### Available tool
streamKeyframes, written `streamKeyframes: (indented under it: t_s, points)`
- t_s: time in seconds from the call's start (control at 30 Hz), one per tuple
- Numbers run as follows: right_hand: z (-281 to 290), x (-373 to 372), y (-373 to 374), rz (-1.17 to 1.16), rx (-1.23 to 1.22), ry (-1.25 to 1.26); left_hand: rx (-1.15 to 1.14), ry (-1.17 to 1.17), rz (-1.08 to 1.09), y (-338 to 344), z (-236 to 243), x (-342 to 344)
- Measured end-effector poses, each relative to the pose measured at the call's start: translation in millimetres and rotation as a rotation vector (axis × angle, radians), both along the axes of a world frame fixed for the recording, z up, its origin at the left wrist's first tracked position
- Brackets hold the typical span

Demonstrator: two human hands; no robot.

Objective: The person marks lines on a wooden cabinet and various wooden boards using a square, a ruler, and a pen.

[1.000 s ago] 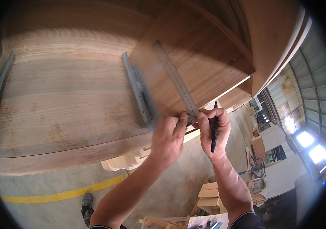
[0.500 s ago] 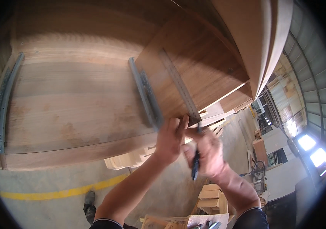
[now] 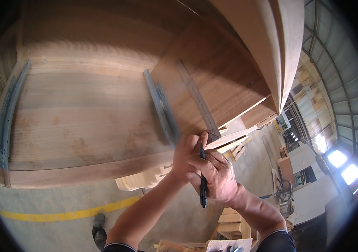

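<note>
A steel try square [image 3: 198, 97] lies against the brown wooden side panel [image 3: 229, 94] of a cabinet, its marked blade slanting up across the wood. At its lower end, by the panel's front edge, my left hand [image 3: 182, 157] grips the square with closed fingers. My right hand [image 3: 217, 174] is closed around a black pen [image 3: 203, 185], whose upper end points toward me. The pen's tip is close to my left fingers near the panel edge. My right hand overlaps part of the left, hiding some of its fingers.
Metal drawer slides stand inside the cabinet, one on the left wall [image 3: 10, 117] and another on the right [image 3: 160, 109]. Below the cabinet's front rail [image 3: 91, 167] are pale wooden parts [image 3: 143, 180]. A stand with small tools [image 3: 229, 244] is at the bottom.
My right hand has moved left and slightly down with the pen, closer to my left hand. The pen now stands nearer upright. The square stays against the panel.
</note>
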State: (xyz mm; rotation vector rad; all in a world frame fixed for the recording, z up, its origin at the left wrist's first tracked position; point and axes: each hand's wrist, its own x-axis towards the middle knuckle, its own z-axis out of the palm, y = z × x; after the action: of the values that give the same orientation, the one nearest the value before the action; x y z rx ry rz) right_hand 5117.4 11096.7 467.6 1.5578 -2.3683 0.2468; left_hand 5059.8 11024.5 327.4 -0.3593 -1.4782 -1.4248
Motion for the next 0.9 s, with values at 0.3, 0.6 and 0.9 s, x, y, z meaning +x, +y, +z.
streamKeyframes:
  t_s: [0.3,0.6,0.9]
  points:
    - [14.5,-37.9,-19.6,-0.064,0.016,0.127,0.273,0.021,-0.325,12.6,-5.7,-12.0]
    - [31.7,-134.5,-106.6,-0.755,0.861,0.121,-0.213,-0.208,0.115,6.7,9.4,-0.5]
    - [-11.5,-189.8,-105.5,-0.485,0.355,0.418,-0.291,-0.316,0.029,-2.0,-7.7,-5.8]
